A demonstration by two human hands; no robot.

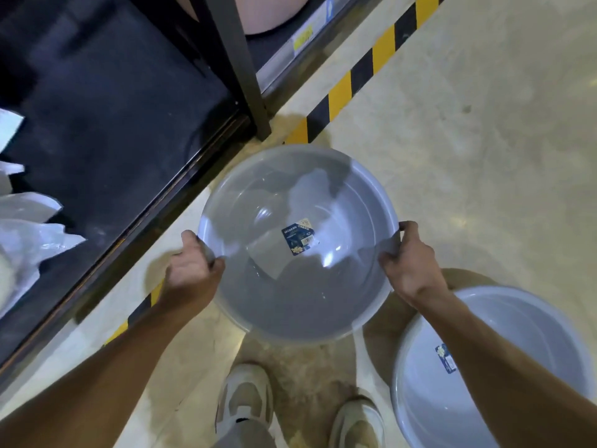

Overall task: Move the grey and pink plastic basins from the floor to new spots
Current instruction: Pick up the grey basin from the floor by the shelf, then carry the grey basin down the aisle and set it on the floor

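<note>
I hold a round grey plastic basin [268,295] above the floor in the middle of the view; a blue label sits on its bottom. My left hand [190,273] grips its left rim and my right hand [410,266] grips its right rim. A second grey basin [523,321] stands on the floor at the lower right, partly hidden behind my right forearm. A pink basin [268,11] rests on the shelf at the top, only its lower part in view.
A dark metal rack with a black low shelf [106,101] fills the left side; its upright post [248,76] stands just beyond the basin. White plastic bags [26,227] lie on the shelf's left. Yellow-black tape [361,69] runs along the floor. My shoes [245,402] are below.
</note>
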